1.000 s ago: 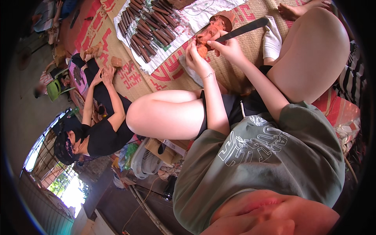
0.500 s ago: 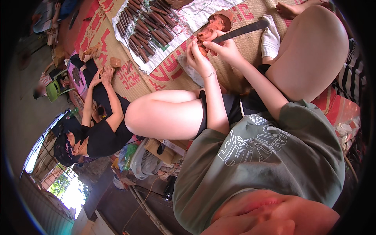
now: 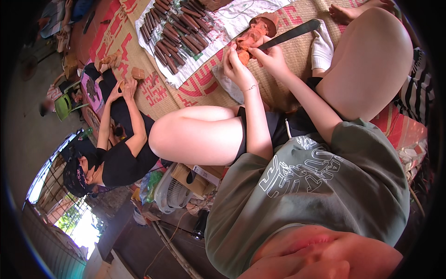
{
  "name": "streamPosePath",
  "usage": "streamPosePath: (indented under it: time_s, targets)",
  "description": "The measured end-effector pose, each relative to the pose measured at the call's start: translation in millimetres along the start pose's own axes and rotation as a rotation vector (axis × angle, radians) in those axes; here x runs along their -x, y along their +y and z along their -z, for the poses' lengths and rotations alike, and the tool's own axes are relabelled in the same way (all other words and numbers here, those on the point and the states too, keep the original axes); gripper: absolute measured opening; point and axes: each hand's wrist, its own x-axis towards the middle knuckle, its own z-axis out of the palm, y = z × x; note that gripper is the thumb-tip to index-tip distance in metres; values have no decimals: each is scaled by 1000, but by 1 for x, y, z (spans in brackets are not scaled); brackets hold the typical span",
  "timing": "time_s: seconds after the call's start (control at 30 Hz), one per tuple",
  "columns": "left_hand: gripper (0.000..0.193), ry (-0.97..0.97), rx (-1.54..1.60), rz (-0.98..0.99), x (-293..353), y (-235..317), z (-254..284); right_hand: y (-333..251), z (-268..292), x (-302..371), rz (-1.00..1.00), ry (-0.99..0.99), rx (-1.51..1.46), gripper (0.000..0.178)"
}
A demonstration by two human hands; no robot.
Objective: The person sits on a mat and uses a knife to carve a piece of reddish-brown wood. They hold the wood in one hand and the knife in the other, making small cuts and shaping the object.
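A carved reddish-brown wooden figurine (image 3: 256, 36), wearing what looks like a broad hat at its far end, is in my left hand (image 3: 238, 70). My left fingers are closed round its near part. My right hand (image 3: 273, 60) is shut on a long, flat, dark file-like tool (image 3: 293, 35), whose outer end points up and to the right. My right thumb and fingertips lie against the figurine beside my left fingers. Where the tool's inner end meets the wood is hidden by my fingers.
Beyond my hands, many dark wooden-handled tools (image 3: 179, 35) lie on a white sheet (image 3: 218, 46) over a patterned straw mat (image 3: 158, 93). At left a co-worker in black (image 3: 123, 162) handles a wooden piece. A fan (image 3: 174, 193) stands behind my left knee.
The figurine and both hands have shifted slightly right. The dark tool's outer end has tilted a little higher. Both grips are kept.
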Motion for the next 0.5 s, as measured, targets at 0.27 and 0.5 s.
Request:
streamPosePath:
  time_s: [0.27,0.5]
  targets:
    - [30,28,39,41,0,-2,2,-14,-2,-3,12,-52,-79,13]
    - [31,66,-21,36,4,1,3,6,-3,-3,54,-126,-108,13]
